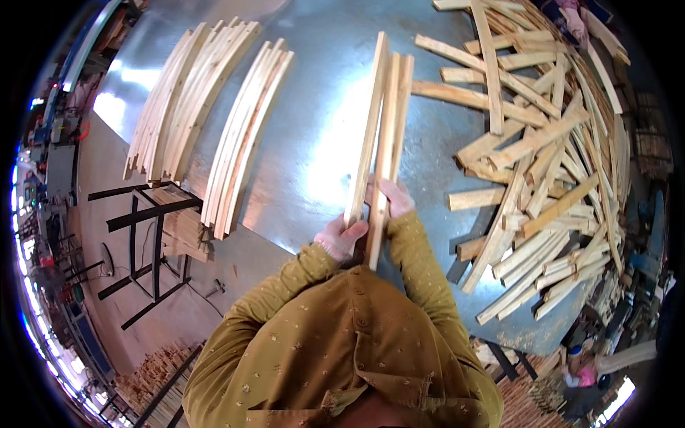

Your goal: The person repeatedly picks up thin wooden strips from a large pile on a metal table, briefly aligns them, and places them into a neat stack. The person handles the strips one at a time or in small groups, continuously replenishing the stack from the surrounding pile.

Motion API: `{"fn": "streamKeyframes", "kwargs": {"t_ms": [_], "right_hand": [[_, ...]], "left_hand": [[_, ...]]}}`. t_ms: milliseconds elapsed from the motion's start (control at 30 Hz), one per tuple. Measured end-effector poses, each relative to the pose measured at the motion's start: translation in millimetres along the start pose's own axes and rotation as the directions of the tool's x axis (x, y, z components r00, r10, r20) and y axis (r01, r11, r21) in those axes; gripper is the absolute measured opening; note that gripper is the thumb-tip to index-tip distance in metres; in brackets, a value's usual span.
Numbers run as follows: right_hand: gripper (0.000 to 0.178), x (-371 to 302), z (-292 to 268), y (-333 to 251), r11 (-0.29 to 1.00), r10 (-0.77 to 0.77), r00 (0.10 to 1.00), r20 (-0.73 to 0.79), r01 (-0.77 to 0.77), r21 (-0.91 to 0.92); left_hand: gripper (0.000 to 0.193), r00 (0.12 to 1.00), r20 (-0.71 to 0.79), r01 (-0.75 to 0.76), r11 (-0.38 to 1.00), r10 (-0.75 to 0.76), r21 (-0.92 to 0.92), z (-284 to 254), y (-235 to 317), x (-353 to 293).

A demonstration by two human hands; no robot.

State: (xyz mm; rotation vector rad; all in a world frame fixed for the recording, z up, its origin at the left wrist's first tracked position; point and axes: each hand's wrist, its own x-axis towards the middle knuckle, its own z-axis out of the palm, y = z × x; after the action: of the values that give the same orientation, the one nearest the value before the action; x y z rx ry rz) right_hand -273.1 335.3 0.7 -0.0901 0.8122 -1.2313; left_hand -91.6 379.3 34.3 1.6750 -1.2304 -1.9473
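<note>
Over the metal table, several long pale wood strips run away from me, side by side. My left hand is closed around the near end of the leftmost wood strip, its thumb lying on top. Slightly farther off, my right hand grips the strips to the right of it, a little up from their near ends. A narrow gap separates the left strip from the right ones near my hands. The fingers under the wood are hidden.
On the shiny metal table, a small row of strips and a larger stack lie to the left. A jumbled heap of wood pieces covers the right side. A black metal frame stands at the lower left. Another person's hand shows at the far right.
</note>
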Motion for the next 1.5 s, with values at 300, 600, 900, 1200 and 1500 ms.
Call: {"fn": "streamKeyframes", "kwargs": {"t_ms": [300,600,900,1200,1500], "right_hand": [[0.032,-2,-21,-19,0.956,0.024,0.992,-0.126,-0.06,-0.286],[0.036,1,-14,-7,0.915,-0.069,0.989,-0.133,0.01,-0.404],[0.052,6,12,-6,0.926,-0.045,0.974,-0.221,-0.042,-0.375],[0.031,77,60,-78,-0.264,-0.531,0.701,0.476,0.397,-0.879],[0.054,102,-18,-287,-0.09,-0.785,0.541,-0.301,-0.581,-0.809]], "left_hand": [[0.034,0.944,0.14,-0.236,0.91,0.298,-0.342,-210,245,133],[0.047,0.973,-0.213,0.209,0.05,0.086,0.977,-286,337,262],[0.057,0.57,-0.733,-0.477,0.876,0.372,0.074,-335,439,410],[0.046,0.956,0.127,-0.173,0.861,0.263,-0.479,-45,171,163],[0.052,0.99,-0.01,-0.142,0.989,0.141,-0.031,-50,91,141]]}}
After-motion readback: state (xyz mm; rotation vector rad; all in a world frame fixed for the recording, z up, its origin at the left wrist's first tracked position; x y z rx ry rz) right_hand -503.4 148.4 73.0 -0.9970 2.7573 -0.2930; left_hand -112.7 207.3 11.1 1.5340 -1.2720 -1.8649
